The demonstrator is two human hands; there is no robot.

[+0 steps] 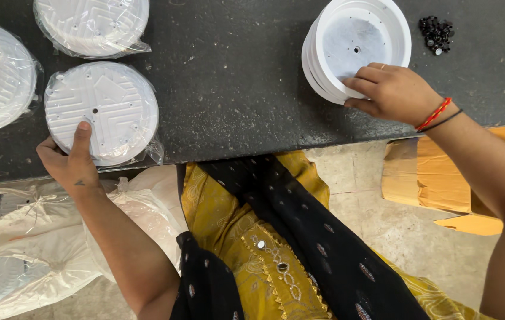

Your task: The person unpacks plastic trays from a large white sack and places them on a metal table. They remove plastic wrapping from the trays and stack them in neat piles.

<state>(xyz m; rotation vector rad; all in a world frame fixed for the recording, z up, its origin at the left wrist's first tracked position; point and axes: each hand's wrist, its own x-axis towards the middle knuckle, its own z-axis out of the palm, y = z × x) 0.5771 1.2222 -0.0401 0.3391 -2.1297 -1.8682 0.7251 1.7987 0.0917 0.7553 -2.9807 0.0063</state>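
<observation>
On speckled dark bench | left hand (pixel 71 161) pinches plastic-wrapped ribbed disc (pixel 102 112) | right hand (pixel 392 92) grips stacked white rings (pixel 353 44)

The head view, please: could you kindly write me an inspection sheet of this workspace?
Surface: dark speckled bench, edge nearest the person.
Job's things: bagged white grooved disc; stack of white round housings.
Clutter: two more bagged discs, pile of small black parts.
Grips: left hand pinches the disc's rim; right hand grasps the stack's rim.
Cables: nothing seen.
Surroundings: cardboard, white bags on concrete floor.
</observation>
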